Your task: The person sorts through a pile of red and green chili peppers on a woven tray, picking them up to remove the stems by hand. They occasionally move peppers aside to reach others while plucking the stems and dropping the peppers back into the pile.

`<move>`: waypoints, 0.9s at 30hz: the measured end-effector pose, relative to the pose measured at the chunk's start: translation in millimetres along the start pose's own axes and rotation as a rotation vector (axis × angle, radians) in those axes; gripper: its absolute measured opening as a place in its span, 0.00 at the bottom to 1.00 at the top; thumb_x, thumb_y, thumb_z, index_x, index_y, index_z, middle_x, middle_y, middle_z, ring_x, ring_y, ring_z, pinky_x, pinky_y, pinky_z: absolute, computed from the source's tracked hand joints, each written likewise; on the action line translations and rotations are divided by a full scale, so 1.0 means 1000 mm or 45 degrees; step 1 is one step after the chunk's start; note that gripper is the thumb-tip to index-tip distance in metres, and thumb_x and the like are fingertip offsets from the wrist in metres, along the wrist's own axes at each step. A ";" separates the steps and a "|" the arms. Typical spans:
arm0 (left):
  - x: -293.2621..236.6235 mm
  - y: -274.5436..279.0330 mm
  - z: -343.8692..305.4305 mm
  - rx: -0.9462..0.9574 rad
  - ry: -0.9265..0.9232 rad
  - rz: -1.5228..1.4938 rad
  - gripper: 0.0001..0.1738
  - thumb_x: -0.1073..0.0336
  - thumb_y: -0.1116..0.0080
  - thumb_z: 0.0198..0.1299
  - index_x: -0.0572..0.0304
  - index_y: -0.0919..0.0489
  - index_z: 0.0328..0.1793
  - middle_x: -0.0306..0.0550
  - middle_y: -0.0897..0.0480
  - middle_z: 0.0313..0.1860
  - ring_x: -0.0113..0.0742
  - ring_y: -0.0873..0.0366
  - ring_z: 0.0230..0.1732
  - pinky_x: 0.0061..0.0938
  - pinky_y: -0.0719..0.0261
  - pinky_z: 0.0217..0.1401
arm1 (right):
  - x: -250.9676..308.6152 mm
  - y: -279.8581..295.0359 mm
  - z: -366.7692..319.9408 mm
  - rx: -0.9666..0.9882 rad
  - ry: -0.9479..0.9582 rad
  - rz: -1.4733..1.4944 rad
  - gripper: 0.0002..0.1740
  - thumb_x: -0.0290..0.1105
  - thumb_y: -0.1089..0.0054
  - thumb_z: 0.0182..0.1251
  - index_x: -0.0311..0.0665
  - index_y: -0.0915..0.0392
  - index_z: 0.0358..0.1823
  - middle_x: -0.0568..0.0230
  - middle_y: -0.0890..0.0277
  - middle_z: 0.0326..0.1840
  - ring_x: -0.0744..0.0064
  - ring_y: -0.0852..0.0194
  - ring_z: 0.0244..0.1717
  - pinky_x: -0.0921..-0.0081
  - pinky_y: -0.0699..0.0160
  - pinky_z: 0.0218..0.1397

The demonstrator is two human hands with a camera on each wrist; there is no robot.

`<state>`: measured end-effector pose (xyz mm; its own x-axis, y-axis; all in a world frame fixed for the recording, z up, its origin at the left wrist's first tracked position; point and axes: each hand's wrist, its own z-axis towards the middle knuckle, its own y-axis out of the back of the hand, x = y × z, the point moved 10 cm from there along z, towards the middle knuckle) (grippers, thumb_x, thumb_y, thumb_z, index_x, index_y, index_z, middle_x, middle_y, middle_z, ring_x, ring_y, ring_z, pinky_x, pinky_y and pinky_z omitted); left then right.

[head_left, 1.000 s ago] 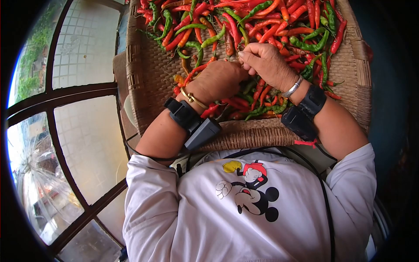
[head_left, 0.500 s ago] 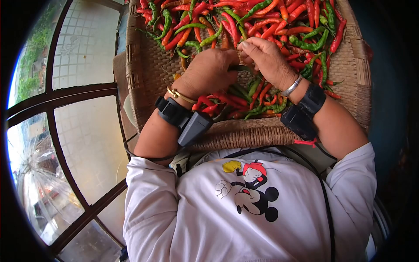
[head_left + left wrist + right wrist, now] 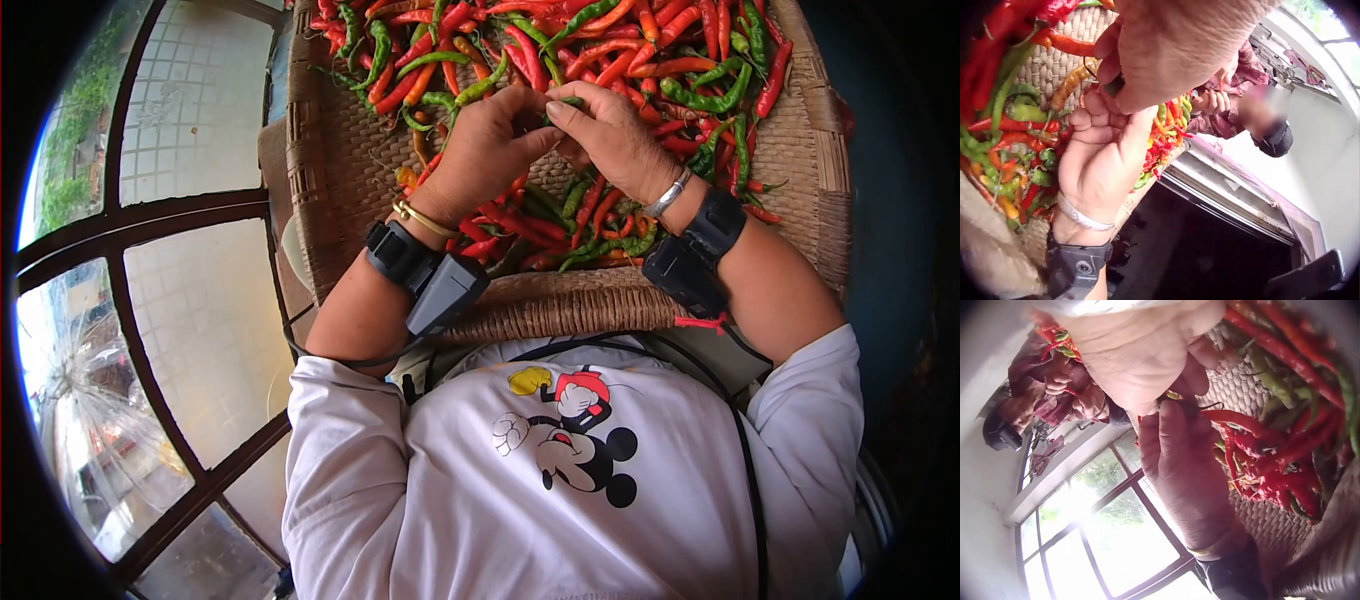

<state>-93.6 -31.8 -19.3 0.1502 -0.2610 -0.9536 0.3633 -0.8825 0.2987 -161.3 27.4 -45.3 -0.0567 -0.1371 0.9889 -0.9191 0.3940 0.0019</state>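
Observation:
Both hands meet over a woven basket [image 3: 330,230] of red, orange and green chilies. In the head view a green chili [image 3: 572,101] shows between the fingertips, mostly covered by them. My left hand [image 3: 490,145], a gold bangle at its wrist, pinches the chili from the left, its thumb reaching toward the other hand. From the right, my right hand [image 3: 618,140], with a silver bracelet, pinches it between thumb and curled fingers. The left wrist view shows a dark green bit of the chili [image 3: 1114,85] under the left fingers.
Loose chilies [image 3: 600,215] lie below the hands and more red chilies [image 3: 690,70] beyond them. A framed window [image 3: 200,300] stands at the left. Another person [image 3: 1244,78] sits across, hands by more chilies. A black cable [image 3: 745,450] runs down over the shirt.
My left hand first drew left and up, then turned so its thumb points toward the right hand, with a green chili now visible between the fingertips. The right hand has shifted only slightly.

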 end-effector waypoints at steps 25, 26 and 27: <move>0.013 -0.002 0.001 0.046 0.131 0.083 0.14 0.69 0.45 0.58 0.65 0.30 0.49 0.38 0.23 0.36 0.20 0.28 0.34 0.16 0.27 0.37 | -0.004 0.000 0.002 0.015 -0.006 0.066 0.15 0.40 0.50 0.63 0.32 0.29 0.34 0.71 0.30 0.22 0.83 0.32 0.22 0.83 0.30 0.25; 0.012 -0.003 0.001 0.047 0.131 0.083 0.14 0.69 0.45 0.58 0.65 0.30 0.49 0.38 0.23 0.36 0.20 0.28 0.34 0.16 0.27 0.37 | -0.004 0.001 0.001 0.003 -0.022 0.033 0.15 0.39 0.50 0.63 0.32 0.29 0.36 0.70 0.29 0.23 0.82 0.31 0.22 0.83 0.30 0.25; 0.012 -0.006 0.000 0.058 0.156 0.046 0.14 0.69 0.45 0.58 0.66 0.30 0.49 0.38 0.23 0.36 0.20 0.28 0.34 0.16 0.26 0.37 | -0.004 0.002 0.000 -0.009 -0.038 0.001 0.14 0.39 0.50 0.63 0.33 0.28 0.38 0.68 0.28 0.23 0.82 0.31 0.22 0.82 0.29 0.25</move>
<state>-94.1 -29.7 -32.6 0.2747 -0.2457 -0.9296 0.3136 -0.8910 0.3282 -162.9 28.6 -48.9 -0.0689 -0.1638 0.9841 -0.9163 0.4006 0.0025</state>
